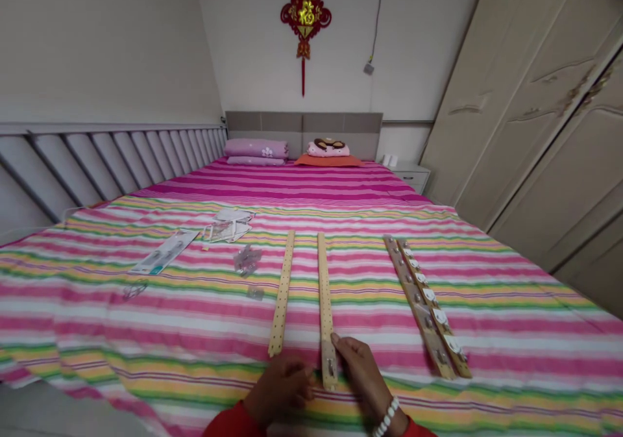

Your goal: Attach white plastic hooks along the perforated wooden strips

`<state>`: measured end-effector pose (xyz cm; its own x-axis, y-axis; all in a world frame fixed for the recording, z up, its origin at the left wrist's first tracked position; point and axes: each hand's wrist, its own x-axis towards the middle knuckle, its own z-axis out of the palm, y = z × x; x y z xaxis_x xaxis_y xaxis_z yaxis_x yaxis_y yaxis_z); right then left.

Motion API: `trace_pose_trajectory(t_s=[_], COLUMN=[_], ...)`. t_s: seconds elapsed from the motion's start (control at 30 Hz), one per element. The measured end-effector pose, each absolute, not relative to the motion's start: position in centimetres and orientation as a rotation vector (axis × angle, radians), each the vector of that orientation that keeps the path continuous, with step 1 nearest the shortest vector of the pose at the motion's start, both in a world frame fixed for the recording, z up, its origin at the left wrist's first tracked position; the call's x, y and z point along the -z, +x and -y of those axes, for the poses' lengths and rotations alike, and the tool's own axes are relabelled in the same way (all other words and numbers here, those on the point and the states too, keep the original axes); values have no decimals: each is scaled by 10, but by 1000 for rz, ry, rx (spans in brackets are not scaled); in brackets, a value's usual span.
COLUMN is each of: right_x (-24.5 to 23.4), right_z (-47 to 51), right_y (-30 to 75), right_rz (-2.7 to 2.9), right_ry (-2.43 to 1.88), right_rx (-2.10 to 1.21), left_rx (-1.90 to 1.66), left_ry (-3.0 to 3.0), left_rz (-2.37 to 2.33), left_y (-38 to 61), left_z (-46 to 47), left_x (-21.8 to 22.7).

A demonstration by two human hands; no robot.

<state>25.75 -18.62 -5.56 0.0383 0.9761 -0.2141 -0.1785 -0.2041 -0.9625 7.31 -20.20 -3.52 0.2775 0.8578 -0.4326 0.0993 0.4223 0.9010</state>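
Two pale wooden strips with rows of holes lie side by side on the striped bedspread: a left strip (281, 297) and a right strip (325, 307). My right hand (361, 375) rests at the near end of the right strip, fingers stretched along its edge and touching it. A small metal clip sits on that near end. My left hand (280, 388) lies just left of the same end with its fingers curled in; what is under them is hidden. Further right lie two more strips (428, 307) fitted with several metal clips.
Small clear packets (247, 260), opened paper packaging (230, 224) and a long blister pack (164, 252) lie on the left part of the bed (511, 281). Pillows (256, 149) sit at the headboard. A wardrobe (545, 112) stands right, a slatted rail (111, 158) left.
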Motion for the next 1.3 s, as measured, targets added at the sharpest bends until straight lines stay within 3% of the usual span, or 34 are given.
trace_pose_trajectory(t_s=[0.07,0.17,0.3,0.5,0.67,0.9,1.3], right_x=[54,53,55,46,35,18,-4], right_z=[189,193,197,199,201,190,181], right_y=[258,259,262,276,283,274,255], right_rz=[947,963,976,1004,990,1019,820], right_ry=[-1258,-1258,-1265,-1273,-1277,-1222,-986], right_rx=[-1381,-1346,-1295,-1203,-1161,-1212,-1473], left_rx=[-719,-1094,-1374,-1222,-1351,-1468,-1223], left_ry=[1101,1220,1384,1674,1536,1096,1345], left_rz=[-1201,-1355,-1627,-1861,-1887,-1524,-1174], left_y=[52,23,0,-8,-11,18,104], left_z=[192,163,119,93,113,153,176], left_x=[17,-4,-4,16,15,-6,-1])
